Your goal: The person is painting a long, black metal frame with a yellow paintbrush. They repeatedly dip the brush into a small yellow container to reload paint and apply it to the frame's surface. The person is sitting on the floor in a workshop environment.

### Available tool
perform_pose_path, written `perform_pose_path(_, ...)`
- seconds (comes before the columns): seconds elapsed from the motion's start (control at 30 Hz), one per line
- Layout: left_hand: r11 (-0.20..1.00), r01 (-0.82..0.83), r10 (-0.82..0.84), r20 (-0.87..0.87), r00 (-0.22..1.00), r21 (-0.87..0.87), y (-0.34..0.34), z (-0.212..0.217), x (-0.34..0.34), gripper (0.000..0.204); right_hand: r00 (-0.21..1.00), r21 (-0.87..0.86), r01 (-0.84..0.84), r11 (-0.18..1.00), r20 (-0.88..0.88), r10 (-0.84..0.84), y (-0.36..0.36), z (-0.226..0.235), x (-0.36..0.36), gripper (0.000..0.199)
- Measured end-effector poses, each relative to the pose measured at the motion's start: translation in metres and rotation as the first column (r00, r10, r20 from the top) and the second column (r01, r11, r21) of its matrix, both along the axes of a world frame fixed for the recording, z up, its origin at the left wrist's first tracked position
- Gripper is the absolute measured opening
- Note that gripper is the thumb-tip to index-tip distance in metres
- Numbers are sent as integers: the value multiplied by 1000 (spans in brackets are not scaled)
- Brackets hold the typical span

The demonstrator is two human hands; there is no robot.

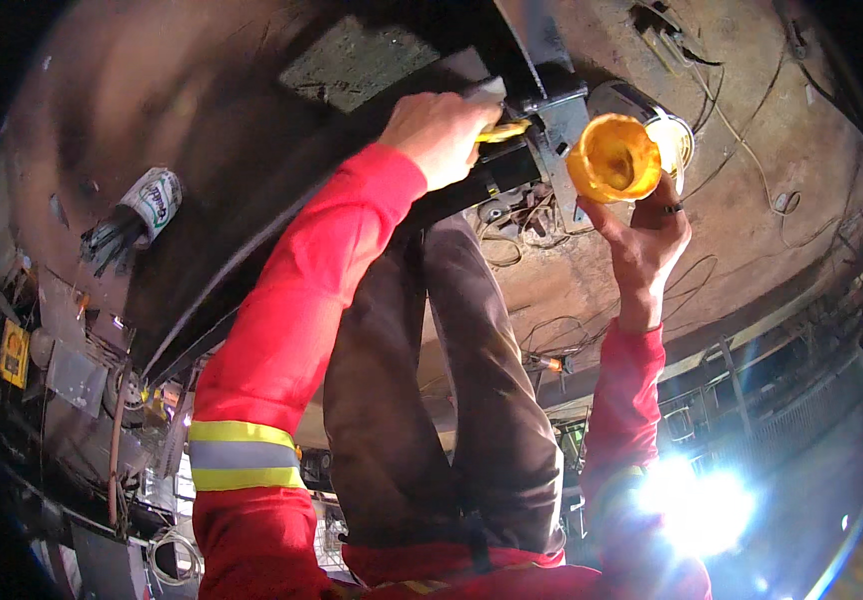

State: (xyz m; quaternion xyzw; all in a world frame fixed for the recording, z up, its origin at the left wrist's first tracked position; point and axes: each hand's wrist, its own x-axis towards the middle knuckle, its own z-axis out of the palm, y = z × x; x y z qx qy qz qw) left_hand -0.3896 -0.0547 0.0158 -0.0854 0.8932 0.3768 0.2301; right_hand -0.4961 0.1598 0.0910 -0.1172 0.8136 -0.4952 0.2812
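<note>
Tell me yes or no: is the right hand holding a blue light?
No, the right hand holds a yellow work light up toward the dark metal part.

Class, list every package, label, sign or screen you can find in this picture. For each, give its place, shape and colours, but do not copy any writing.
White wrapper: far left on the dark surface, a crumpled roll with green print, dark strips sticking out of one end.
Yellow plate: at the left edge among clutter, small upright rectangle, yellow with dark marks.
No screen shows.
</note>
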Motion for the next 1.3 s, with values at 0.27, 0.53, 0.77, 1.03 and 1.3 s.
perform_pose_path(0.27, 979, -26, 10, 81, 997, 202, -44, 38, 7, 13, 1000, -14, 24, 1000, -4, -24, 0, 4, 1, 65)
perform_pose_path(0.53, 874, -455, 429, 171, 887, 172, -10, 15, 46, 18, 998, -32, 53, 998, 23, -52, 5, 6, 0, 66)
perform_pose_path(0.77, 955, -295, 295, 95, 951, -19, 34, 26, 40, 16, 998, 1, 59, 998, 30, -59, 7, 1, 5, 66)
perform_pose_path(1.03, 961, -265, 275, 170, 946, -79, -10, 41, 26, 17, 1000, -26, 17, 1000, -3, -17, 2, 5, -1, 66)
perform_pose_path(1.3, 938, -249, 170, 305, 937, 241, -32, 25, 35, 19, 999, 21, 35, 999, 22, -36, 4, 1, 2, 66)
